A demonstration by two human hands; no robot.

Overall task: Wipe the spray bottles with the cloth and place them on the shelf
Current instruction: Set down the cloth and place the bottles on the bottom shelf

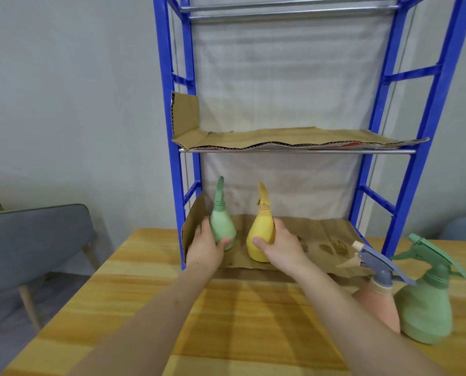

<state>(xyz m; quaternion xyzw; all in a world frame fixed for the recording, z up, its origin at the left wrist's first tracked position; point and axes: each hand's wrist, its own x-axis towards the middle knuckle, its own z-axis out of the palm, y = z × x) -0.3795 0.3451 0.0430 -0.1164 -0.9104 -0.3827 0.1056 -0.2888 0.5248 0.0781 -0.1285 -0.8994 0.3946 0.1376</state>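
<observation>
The left hand (pixel 206 246) wraps the small mint-green plastic spray bottle (pixel 221 226) near the left edge of the blue metal rack's cardboard-lined bottom shelf (pixel 326 226). The right hand (pixel 282 246) clasps the yellow plastic spray bottle (pixel 261 237) beside it. Both should be seated upright and apart, bases flat, before the fingers let go.

Blue shelf (pixel 383 77), brown cardboard liner (pixel 294 139), mint bottle (pixel 222 226), yellow bottle (pixel 261 237), striped wood-grain table (pixel 240 308).
</observation>
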